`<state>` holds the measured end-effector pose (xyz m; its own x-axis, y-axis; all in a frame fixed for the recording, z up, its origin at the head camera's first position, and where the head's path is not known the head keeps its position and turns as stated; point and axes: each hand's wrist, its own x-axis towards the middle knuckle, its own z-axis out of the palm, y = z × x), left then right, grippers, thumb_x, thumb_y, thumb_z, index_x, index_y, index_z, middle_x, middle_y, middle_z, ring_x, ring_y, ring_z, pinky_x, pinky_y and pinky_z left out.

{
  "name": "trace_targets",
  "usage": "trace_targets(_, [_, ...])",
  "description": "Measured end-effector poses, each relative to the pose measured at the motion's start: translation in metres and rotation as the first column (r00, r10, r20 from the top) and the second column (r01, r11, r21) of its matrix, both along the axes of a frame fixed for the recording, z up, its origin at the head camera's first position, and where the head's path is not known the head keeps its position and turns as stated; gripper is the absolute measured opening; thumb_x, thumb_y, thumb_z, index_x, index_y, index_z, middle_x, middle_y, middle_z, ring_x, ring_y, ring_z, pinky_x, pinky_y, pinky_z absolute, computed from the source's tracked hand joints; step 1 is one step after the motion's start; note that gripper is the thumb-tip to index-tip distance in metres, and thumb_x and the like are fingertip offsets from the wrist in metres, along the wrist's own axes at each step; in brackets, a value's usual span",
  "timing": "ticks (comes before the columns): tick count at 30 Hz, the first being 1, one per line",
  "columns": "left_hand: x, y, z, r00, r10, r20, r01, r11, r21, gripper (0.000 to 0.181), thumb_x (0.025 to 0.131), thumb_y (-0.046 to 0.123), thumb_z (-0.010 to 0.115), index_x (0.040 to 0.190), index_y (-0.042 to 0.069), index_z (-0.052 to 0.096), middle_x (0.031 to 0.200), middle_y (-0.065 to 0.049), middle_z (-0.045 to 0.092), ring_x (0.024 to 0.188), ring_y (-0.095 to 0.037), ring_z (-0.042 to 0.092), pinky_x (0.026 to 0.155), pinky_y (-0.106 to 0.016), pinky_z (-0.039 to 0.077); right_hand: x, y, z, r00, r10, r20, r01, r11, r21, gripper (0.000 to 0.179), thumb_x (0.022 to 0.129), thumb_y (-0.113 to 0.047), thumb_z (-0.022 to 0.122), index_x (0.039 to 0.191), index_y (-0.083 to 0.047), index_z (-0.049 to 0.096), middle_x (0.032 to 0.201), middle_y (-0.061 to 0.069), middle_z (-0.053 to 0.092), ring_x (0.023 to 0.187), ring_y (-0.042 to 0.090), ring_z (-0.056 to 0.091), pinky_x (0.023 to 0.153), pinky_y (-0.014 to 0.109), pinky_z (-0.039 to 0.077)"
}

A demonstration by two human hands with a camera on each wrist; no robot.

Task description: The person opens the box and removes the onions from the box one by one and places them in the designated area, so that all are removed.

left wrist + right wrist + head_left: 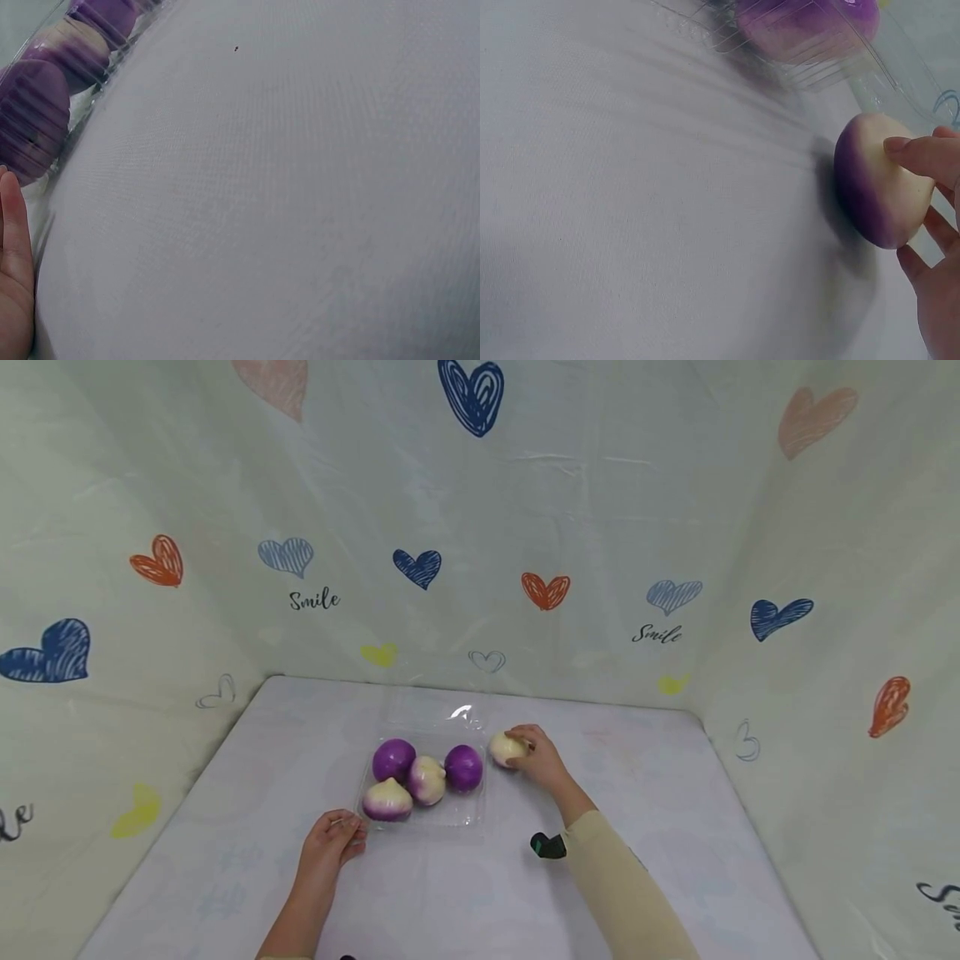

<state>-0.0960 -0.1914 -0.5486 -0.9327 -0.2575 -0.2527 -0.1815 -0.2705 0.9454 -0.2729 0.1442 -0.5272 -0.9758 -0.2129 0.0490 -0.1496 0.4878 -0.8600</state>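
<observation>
A purple-and-white turnip [877, 184] is held by my right hand [542, 762], thumb on its pale side and fingers around the far side. It is just right of a clear plastic box [457, 814], with its shadow on the table beneath. Inside the box lie several turnips: a purple one [393, 760] at back left, a pale-topped one [387, 802] at front left, a whitish one [427, 781] in the middle and another purple one [464, 768] on the right. My left hand [330, 839] rests at the box's front left corner, its visible finger [13, 214] nearly straight beside the wall.
The box's clear lid [435, 706] stands raised at the back. A white-covered table [450, 893] lies underneath, and a curtain [600, 510] printed with hearts encloses its back and sides. A small black object [548, 846] shows beside my right sleeve [618, 885].
</observation>
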Motion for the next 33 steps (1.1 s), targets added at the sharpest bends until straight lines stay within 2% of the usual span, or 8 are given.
trace_targets(9, [0.000, -0.001, 0.001, 1.000, -0.014, 0.006, 0.014, 1.000, -0.009, 0.017, 0.098, 0.009, 0.060, 0.108, 0.004, 0.048, 0.086, 0.004, 0.067, 0.079, -0.008, 0.061, 0.073, -0.023, 0.057, 0.001, 0.001, 0.009, 0.999, 0.024, -0.041, -0.024, 1.000, -0.005, 0.045, 0.079, 0.001, 0.077, 0.121, -0.005, 0.065, 0.134, 0.012, 0.052, 0.130, 0.032, 0.043, 0.109, 0.051, 0.035])
trace_targets(17, [0.000, -0.001, 0.001, 1.000, -0.016, -0.010, 0.016, 1.000, 0.018, 0.014, 0.098, 0.009, 0.060, 0.105, 0.006, 0.049, 0.085, 0.004, 0.068, 0.079, -0.008, 0.062, 0.072, -0.023, 0.056, 0.011, -0.009, 0.027, 0.994, 0.085, -0.063, -0.092, 0.989, -0.113, 0.045, 0.079, 0.001, 0.078, 0.122, -0.004, 0.064, 0.133, 0.010, 0.051, 0.129, 0.028, 0.043, 0.110, 0.048, 0.034])
trace_targets(22, [0.001, -0.001, 0.002, 1.000, -0.017, -0.016, 0.018, 1.000, 0.017, 0.013, 0.098, 0.009, 0.060, 0.105, 0.005, 0.049, 0.085, 0.004, 0.068, 0.079, -0.008, 0.062, 0.072, -0.022, 0.057, 0.019, -0.022, 0.033, 0.985, 0.136, -0.101, -0.149, 0.980, -0.131, 0.043, 0.079, 0.001, 0.077, 0.121, -0.003, 0.065, 0.131, 0.010, 0.054, 0.127, 0.028, 0.046, 0.108, 0.047, 0.038])
trace_targets(28, [0.000, 0.000, 0.003, 1.000, -0.005, 0.013, 0.004, 1.000, 0.010, 0.013, 0.098, 0.007, 0.059, 0.106, 0.004, 0.048, 0.084, 0.004, 0.068, 0.078, -0.008, 0.061, 0.072, -0.023, 0.057, 0.027, -0.037, 0.033, 0.967, 0.205, -0.149, -0.226, 0.963, -0.148, 0.044, 0.078, 0.004, 0.077, 0.119, -0.002, 0.065, 0.128, 0.010, 0.055, 0.123, 0.028, 0.048, 0.105, 0.045, 0.042])
trace_targets(30, [0.000, 0.000, 0.004, 1.000, -0.002, 0.022, 0.002, 1.000, 0.016, 0.013, 0.098, 0.007, 0.058, 0.106, 0.004, 0.048, 0.084, 0.004, 0.067, 0.079, -0.008, 0.061, 0.073, -0.023, 0.056, 0.034, -0.041, 0.041, 0.963, 0.228, -0.145, -0.250, 0.955, -0.157, 0.043, 0.078, 0.005, 0.077, 0.119, 0.003, 0.063, 0.128, 0.014, 0.055, 0.123, 0.031, 0.048, 0.105, 0.046, 0.042])
trace_targets(33, [0.000, 0.000, 0.004, 1.000, 0.002, 0.027, -0.003, 1.000, 0.017, 0.014, 0.098, 0.007, 0.059, 0.106, 0.004, 0.048, 0.084, 0.003, 0.067, 0.079, -0.009, 0.061, 0.073, -0.023, 0.056, 0.036, -0.046, 0.040, 0.961, 0.249, -0.121, -0.267, 0.951, -0.158, 0.044, 0.078, 0.005, 0.077, 0.119, 0.005, 0.062, 0.129, 0.015, 0.053, 0.123, 0.032, 0.048, 0.106, 0.045, 0.041])
